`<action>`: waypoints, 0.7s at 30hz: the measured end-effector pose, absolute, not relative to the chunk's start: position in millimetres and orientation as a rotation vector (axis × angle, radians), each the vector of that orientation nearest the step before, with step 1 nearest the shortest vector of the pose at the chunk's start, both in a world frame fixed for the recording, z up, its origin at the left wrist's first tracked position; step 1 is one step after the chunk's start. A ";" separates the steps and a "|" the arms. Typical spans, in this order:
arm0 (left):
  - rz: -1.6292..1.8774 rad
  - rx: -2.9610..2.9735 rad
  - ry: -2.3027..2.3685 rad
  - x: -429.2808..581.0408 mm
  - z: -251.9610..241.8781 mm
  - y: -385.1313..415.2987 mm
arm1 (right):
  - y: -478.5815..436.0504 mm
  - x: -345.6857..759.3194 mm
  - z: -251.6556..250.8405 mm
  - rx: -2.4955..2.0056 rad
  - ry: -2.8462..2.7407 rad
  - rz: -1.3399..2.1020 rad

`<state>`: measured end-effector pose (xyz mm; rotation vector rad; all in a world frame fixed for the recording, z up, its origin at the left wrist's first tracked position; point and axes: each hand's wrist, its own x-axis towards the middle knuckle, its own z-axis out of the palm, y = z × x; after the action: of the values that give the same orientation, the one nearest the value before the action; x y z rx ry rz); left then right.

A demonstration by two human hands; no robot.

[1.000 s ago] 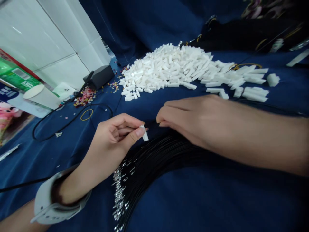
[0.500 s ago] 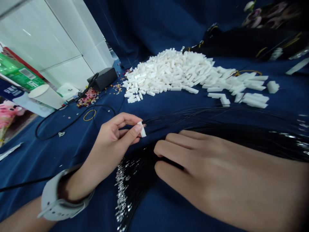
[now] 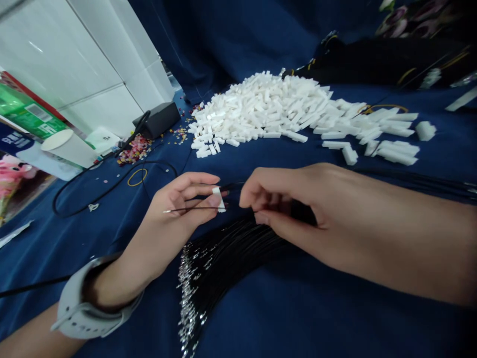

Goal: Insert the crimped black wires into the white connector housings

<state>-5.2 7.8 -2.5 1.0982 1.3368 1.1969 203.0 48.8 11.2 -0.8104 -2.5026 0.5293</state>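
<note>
Between thumb and fingers my left hand [image 3: 169,216] pinches a small white foam strip [image 3: 219,199], held upright. Dark cords [image 3: 234,186] run from the strip towards the right. My right hand [image 3: 294,204] is closed just to the right of it, thumb and index finger pinched on a thin black cord [image 3: 196,208]. That cord's silver-tipped end reaches left across the strip and over my left thumb. Whether it touches the strip I cannot tell. Beneath both hands lies a thick bundle of black cords [image 3: 227,253], its silver tips fanned out at the left end.
A large heap of white foam strips [image 3: 261,109] covers the back of the blue cloth [image 3: 283,308]. At the left are a black adapter box [image 3: 160,120], a cable, a yellow rubber band [image 3: 137,177], small coloured beads [image 3: 134,149] and a white paper cup [image 3: 69,148].
My right hand has lifted from the cord bundle and turned, now pinching one black cord whose tip lies across the foam strip. My left hand has barely moved.
</note>
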 end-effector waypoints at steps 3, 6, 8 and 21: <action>1.193 1.124 1.344 -6.9 -2.9 7.8 | 55.6 203.3 14.8 -0.815 -2.390 0.647; 1.188 1.103 1.309 -10.6 -4.3 8.3 | 61.5 206.9 13.3 -0.791 -2.351 0.496; 1.181 1.102 1.311 -12.8 -5.6 9.1 | 64.5 213.4 8.5 -0.769 -2.343 0.325; 1.144 1.157 1.371 -14.0 -4.7 8.8 | 54.5 222.6 -16.8 -0.667 -2.211 0.112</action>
<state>-14.0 8.8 -4.7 1.1566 1.3715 1.1442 222.6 54.5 -16.8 -0.6667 -2.2112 0.1117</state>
